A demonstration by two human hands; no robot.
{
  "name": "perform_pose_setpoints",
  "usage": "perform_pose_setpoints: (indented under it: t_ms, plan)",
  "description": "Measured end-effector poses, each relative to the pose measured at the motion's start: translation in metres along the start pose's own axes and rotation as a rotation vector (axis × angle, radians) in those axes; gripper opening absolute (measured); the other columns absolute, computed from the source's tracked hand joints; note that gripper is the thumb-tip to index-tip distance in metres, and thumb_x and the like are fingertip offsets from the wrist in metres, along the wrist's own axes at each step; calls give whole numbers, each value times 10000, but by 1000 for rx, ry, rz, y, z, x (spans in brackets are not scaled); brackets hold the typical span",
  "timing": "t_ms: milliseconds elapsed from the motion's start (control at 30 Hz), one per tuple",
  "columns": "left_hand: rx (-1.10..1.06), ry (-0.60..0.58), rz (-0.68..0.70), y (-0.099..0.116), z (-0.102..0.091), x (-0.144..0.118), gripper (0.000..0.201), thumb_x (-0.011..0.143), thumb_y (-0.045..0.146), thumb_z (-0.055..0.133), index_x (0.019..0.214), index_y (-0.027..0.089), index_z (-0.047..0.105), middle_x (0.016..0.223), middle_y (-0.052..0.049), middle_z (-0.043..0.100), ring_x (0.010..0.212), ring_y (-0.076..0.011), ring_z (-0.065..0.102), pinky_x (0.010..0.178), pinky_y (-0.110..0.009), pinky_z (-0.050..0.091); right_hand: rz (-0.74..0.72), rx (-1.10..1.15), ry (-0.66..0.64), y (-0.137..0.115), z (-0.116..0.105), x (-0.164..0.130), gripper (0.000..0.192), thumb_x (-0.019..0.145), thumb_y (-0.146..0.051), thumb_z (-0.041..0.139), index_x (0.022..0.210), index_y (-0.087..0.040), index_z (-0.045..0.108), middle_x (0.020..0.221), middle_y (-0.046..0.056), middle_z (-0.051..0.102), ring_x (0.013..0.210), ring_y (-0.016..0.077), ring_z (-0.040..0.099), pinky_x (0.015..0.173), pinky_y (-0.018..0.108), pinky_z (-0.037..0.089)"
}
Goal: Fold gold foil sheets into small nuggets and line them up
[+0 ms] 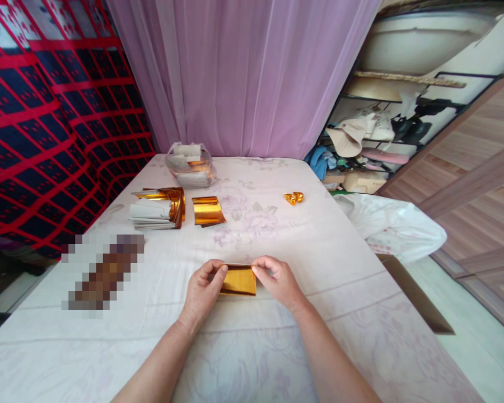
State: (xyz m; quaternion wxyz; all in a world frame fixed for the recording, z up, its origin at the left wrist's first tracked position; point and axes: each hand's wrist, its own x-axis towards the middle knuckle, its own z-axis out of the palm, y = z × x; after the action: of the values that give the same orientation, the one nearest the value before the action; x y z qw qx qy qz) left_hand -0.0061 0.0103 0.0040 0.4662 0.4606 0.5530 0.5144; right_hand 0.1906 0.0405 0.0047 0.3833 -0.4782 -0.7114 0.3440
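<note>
Between my two hands is a sheet of shiny gold foil paper (239, 281), its far edge pinched at both corners. My left hand (205, 288) grips the left corner with thumb and fingers. The right corner is pinched by my right hand (279, 280) in the same way. Beyond my hands lies a small pile of gold foil paper (208, 211). To its left sits a thicker stack of foil sheets (153, 212), with white backs showing. A small folded gold foil piece (293, 197) rests farther right on the table.
A clear plastic bag (190, 168) with more sheets stands at the table's far end. The tablecloth (340, 291) is pale with flowers. A blurred-out item (107, 271) lies at left. Beside the right edge are a white plastic bag (403, 224) and a loaded shelf (378, 140).
</note>
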Motion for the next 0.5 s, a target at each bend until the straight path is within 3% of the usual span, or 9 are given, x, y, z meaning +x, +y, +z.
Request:
perform_pose_setpoints:
  t_ms: [500]
  plan:
    - [23,7,3,1,0,1,327,708,486,686,706,170,600,620,31,535,579,-100,476,552,-202,395,-8,7,-21,-4,-4,-1,163,827,-277,524,787,-199,661,748,21,698,715,158,643,649,241,485]
